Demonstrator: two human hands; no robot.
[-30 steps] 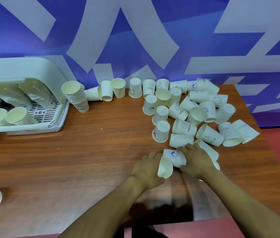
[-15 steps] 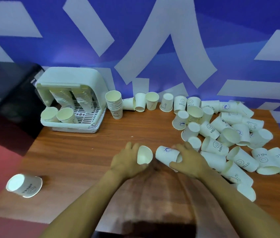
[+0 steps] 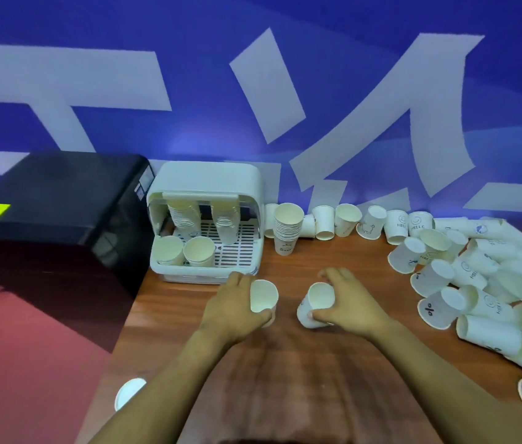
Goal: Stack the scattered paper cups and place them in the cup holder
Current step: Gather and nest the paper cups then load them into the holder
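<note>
Your left hand grips one paper cup by its wall, mouth facing you. Your right hand grips a second cup the same way, thumb low on the wall near the base. The hands are apart, with bare table between them, and the cups do not touch.

Treat each cup as very light, thin-walled and easily crushed. Hold it around the middle of the wall with light pressure; squeezing the rim is likely to distort the mouth and hinder nesting. The tapered form suggests that one base slides readily into the other mouth once the axes align.

The cup holder stands at the table's back left edge, already containing hanging stacks and two cups at its front. A free stack stands just beside it to the right. The loose pile lies on your right, well apart from the holder. A black box sits left of the holder. One stray cup lies at the table's near left edge. Nothing blocks the path between your hands.
</note>
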